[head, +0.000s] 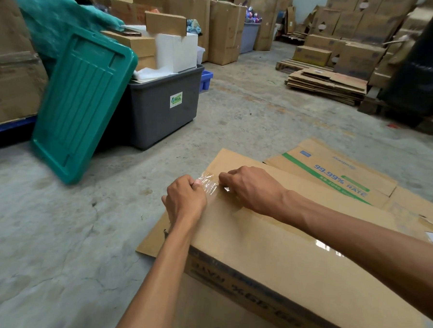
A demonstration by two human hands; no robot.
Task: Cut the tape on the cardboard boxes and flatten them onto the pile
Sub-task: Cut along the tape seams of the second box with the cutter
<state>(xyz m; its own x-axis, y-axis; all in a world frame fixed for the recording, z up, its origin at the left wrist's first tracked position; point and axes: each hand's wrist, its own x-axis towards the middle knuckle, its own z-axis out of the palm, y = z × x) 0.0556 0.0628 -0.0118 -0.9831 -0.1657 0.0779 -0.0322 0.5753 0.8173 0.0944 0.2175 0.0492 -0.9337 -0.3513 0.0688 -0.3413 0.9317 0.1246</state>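
Left hand (184, 199) and right hand (249, 188) both pinched crumpled clear tape (209, 184) at far edge of cardboard box (268, 247), fingers clamped; flattened box (335, 175) just beyond.

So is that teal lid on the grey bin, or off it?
Off. The teal lid stands tilted on the floor, leaning against the grey bin, whose open top shows white boxes and paper sticking out.
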